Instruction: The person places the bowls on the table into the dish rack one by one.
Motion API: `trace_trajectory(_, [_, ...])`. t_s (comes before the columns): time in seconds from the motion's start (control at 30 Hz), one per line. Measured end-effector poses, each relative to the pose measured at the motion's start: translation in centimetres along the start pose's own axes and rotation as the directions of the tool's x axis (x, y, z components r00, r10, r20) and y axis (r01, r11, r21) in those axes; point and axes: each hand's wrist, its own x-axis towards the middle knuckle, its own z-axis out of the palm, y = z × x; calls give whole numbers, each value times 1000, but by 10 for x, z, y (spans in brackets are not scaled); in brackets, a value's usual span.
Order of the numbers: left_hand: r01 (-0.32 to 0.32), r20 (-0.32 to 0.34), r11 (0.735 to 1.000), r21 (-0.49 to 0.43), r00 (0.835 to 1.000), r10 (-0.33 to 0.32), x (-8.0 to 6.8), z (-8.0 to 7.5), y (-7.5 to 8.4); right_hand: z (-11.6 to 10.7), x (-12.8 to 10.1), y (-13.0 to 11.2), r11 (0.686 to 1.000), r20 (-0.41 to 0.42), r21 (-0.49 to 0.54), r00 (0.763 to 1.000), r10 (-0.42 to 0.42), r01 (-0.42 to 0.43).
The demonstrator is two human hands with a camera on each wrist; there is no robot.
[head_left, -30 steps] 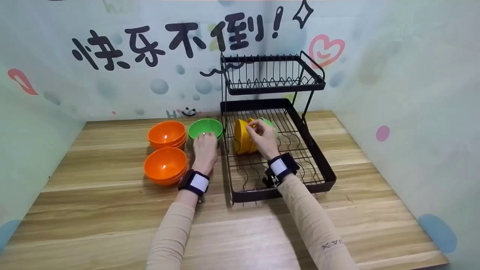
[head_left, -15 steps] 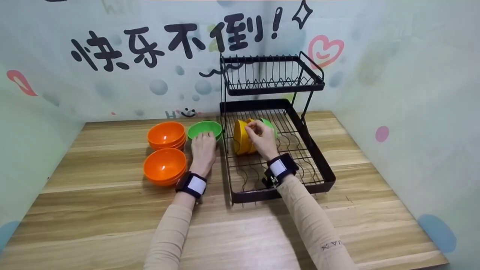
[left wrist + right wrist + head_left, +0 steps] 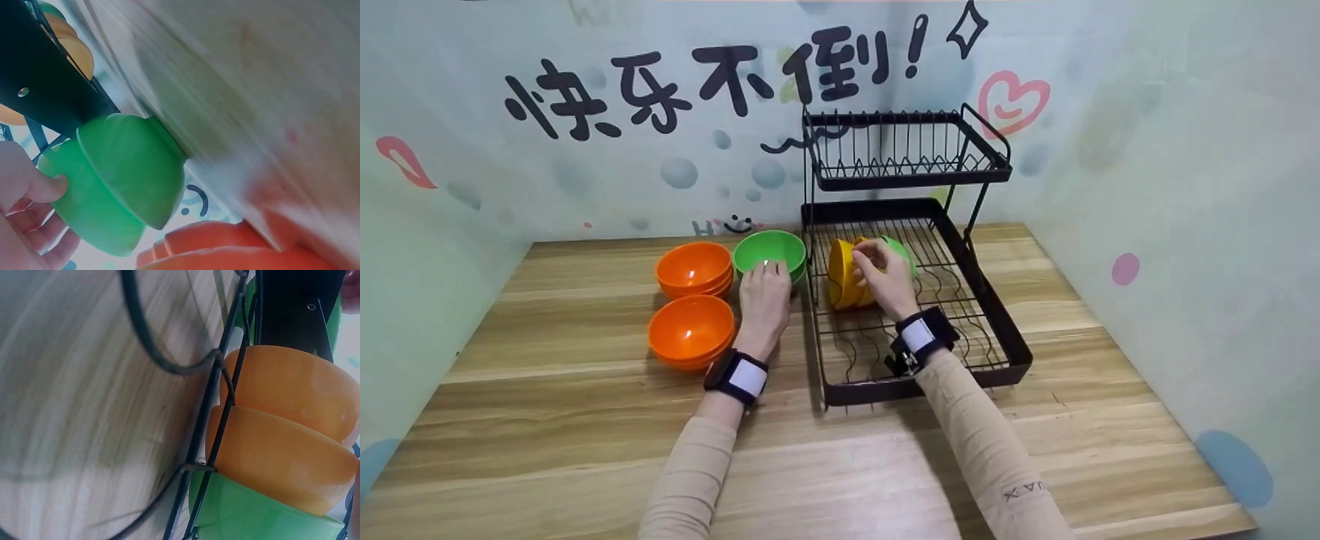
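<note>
Now the left hand (image 3: 765, 300) holds the green bowl (image 3: 771, 253) by its near rim, with the thumb on the outside and the fingers curled over the edge, as the left wrist view shows. That bowl looks tipped up a bit from the wooden surface (image 3: 585, 420), and it sits right at the fingertips, just past the hand. Beside this hand, on its outer side, sit two stacks of orange bowls (image 3: 692, 330), one stack near the wrist and one farther out next to the green bowl.

The right hand (image 3: 883, 277) is inside the bottom shelf of the black dish rack (image 3: 997, 352). Its fingers are curled on the top edge of the yellow bowls (image 3: 844, 276), which stand on their sides in the wires. These two bowls are pressed together, touching the hand's inner side. Another green bowl (image 3: 901, 251) stands just behind the fingers, close to the yellow ones. The rack's top shelf (image 3: 907, 174) is high above and past this hand. The two hands are near each other, with the rack's black edge between them.
</note>
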Motion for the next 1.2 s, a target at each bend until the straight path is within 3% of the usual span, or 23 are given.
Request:
trace_trajectory(0.33, [-50, -77, 999, -18, 996, 49, -2, -11, 3, 1, 1, -1, 998, 38, 46, 998, 40, -42])
trace_trajectory(0.73, [-141, -197, 990, -29, 971, 133, -7, -15, 8, 2, 0, 0, 993, 55, 105, 997, 54, -60])
trace_trajectory(0.97, [-216, -269, 976, -30, 942, 200, -11, -17, 11, 1, 0, -2, 988, 84, 138, 994, 63, -75])
trace_trajectory(1.2, [-293, -355, 956, -28, 897, 265, -12, -14, 15, 1, -1, -5, 983, 110, 165, 992, 60, -78])
